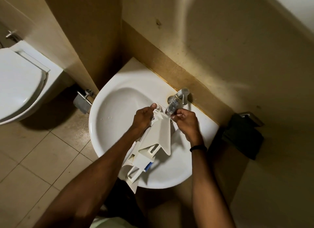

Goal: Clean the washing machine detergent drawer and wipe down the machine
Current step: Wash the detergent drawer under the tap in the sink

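The white detergent drawer (153,142) lies tilted over the white sink (112,112), its far end under the chrome tap (178,100) and its near end, with a blue part, past the sink's front rim. My left hand (144,117) grips the drawer's far left side, thumb on top. My right hand (183,120) has its fingers curled at the drawer's far right corner, right under the tap spout; whether they pinch the drawer or the spout is unclear. Water runs from the spout.
A white toilet (18,81) with its lid down stands at the left. A metal paper holder (84,100) hangs on the wall between toilet and sink. A dark cloth (243,135) hangs at the right. Beige tiled floor lies below.
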A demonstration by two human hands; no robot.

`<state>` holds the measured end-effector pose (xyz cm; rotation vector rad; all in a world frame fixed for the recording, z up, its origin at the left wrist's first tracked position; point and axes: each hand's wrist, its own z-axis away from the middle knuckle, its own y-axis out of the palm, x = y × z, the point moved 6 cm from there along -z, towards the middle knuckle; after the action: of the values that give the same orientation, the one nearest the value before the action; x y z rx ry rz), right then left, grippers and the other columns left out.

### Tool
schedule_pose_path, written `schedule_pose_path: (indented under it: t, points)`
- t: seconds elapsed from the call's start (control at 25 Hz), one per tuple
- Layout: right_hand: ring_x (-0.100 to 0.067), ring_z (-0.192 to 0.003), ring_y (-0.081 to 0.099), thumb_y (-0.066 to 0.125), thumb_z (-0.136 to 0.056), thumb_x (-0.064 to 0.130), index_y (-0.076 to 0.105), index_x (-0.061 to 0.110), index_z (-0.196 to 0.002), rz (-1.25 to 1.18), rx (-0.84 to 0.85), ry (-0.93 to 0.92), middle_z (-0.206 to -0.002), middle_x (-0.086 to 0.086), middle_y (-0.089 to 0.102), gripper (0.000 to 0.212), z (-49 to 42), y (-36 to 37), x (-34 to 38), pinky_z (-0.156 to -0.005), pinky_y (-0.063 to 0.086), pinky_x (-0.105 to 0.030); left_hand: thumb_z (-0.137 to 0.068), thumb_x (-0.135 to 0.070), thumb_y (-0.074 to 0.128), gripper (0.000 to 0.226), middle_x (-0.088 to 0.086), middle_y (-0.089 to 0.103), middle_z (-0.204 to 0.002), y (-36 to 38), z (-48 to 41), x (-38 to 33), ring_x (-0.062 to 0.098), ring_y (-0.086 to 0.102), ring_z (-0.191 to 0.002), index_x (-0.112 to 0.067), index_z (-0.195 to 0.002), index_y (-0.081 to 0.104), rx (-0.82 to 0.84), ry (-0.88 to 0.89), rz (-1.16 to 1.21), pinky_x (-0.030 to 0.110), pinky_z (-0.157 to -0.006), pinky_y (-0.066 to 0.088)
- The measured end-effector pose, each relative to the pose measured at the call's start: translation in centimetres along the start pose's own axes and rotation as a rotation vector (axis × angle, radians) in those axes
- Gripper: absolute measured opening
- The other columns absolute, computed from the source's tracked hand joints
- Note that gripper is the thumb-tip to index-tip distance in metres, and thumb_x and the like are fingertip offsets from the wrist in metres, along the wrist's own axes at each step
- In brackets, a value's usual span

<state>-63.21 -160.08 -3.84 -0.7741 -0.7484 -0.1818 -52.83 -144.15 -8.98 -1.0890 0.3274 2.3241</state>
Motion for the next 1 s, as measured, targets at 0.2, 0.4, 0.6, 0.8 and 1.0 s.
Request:
schedule_pose_path:
  t: [0.2,0.4,0.6,0.8,1.0]
  points:
    - [-0.014,-0.079,0.070,0.082,-0.077,0.031,0.076,0.015,-0.087,0.055,-0.013,-0.026,-0.086,0.001,0.079,0.021,0.0,0.6,0.6,-0.082,0.056,-0.038,-0.100,-0.057,0.058,0.064,-0.011,0.045,-0.048,0.1,0.6,0.0,0.006,0.038,-0.041,-0.028,-0.044,0.048,-0.007,0.009,-0.007,0.028,-0.057,0.034]
    - [-0.015,-0.079,0.071,0.083,-0.069,0.050,0.076,0.017,-0.087,0.016,0.024,-0.042,-0.084,0.002,0.078,0.038,0.2,0.7,0.8,-0.077,0.055,-0.035,-0.101,-0.057,0.055,0.059,-0.011,0.050,-0.049,-0.3,1.0,-0.8,0.007,0.044,-0.047,-0.026,-0.052,0.050,0.002,0.085,-0.067,0.031,-0.064,0.040]
    - [-0.010,-0.073,0.065,0.079,-0.083,0.009,0.074,0.017,-0.085,-0.400,0.092,0.066,-0.079,-0.001,0.074,0.010,0.6,0.7,0.0,-0.075,0.057,-0.031,-0.100,-0.053,0.059,0.055,-0.008,0.044,-0.051,-1.8,0.8,-0.3,0.010,0.038,-0.048,-0.021,-0.058,0.043,-0.100,0.011,0.091,0.029,-0.058,0.035]
    - [-0.013,-0.076,0.061,0.068,-0.085,0.034,0.071,0.011,-0.088,-0.261,-0.066,0.045,-0.084,-0.005,0.075,0.023,1.1,3.2,-1.9,-0.072,0.053,-0.042,-0.105,-0.053,0.048,0.051,-0.010,0.058,-0.057,-2.0,1.6,1.5,0.010,0.050,-0.056,-0.017,-0.071,0.058,-0.185,-0.138,0.293,0.026,-0.061,0.042]
    - [-0.014,-0.073,0.059,0.054,-0.099,0.041,0.066,0.010,-0.085,-0.137,-0.101,-0.119,-0.078,-0.004,0.068,0.036,2.1,3.9,-2.6,-0.070,0.048,-0.039,-0.106,-0.041,0.052,0.035,0.006,0.073,-0.101,-3.4,1.9,1.7,0.023,0.066,-0.089,-0.012,-0.108,0.072,-0.166,-0.102,0.301,0.032,-0.076,0.051]
